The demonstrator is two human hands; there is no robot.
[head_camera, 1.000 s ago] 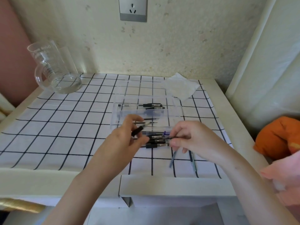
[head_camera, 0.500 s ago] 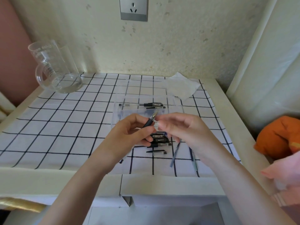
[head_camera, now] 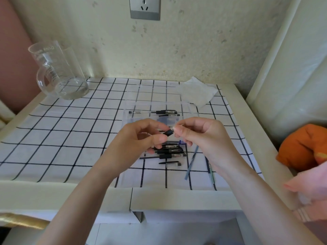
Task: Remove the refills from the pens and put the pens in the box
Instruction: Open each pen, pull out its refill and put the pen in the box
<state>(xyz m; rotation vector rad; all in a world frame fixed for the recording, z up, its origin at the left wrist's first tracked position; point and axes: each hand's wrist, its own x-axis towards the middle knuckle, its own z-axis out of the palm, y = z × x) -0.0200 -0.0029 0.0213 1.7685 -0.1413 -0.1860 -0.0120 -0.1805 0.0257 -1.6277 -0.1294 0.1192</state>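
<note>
I am holding one black pen (head_camera: 169, 133) in the air over the clear box (head_camera: 193, 109) on the checked cloth (head_camera: 70, 131). My left hand (head_camera: 141, 138) is pinching its grip end between thumb and curled fingers; my right hand (head_camera: 200, 137) is pinching the tip end. Two pens (head_camera: 167, 112) are lying in the box's far part. A pile of pens (head_camera: 170, 151) is lying under my hands; I cannot tell whether it is inside the box. Two refills (head_camera: 192, 162) are lying just to its right.

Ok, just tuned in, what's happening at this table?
A person holds one black pen above the clear box: the left hand grips its barrel, the right hand pinches its end. Two pens lie in the box's far side, other pens are piled under the hands, and loose refills lie on the cloth.
</note>
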